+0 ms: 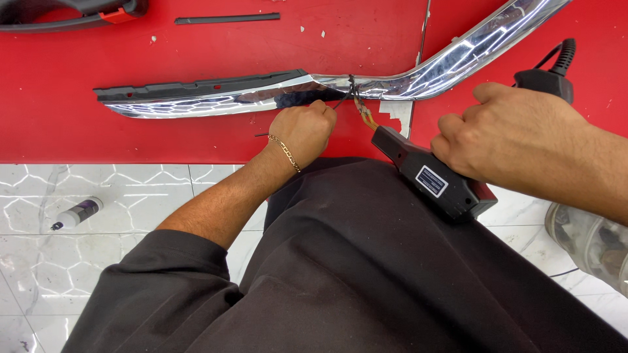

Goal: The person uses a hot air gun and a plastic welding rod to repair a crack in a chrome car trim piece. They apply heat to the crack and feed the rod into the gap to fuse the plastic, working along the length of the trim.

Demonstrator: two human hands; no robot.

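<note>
A red tabletop [78, 131] carries a long chrome trim strip [216, 101] near its front edge. The right hand [517, 140] grips a black heat tool [428, 176]; the left hand [302, 131] pinches a thin rod [341, 101] at the crack. Lingering heat could warp the trim.

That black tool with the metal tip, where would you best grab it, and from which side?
Probably around the black tool's thick boxy rear body, from its cord side, as the right hand does. The narrow front ends in a metal tip against the chrome trim, so fingers belong away from there.
</note>
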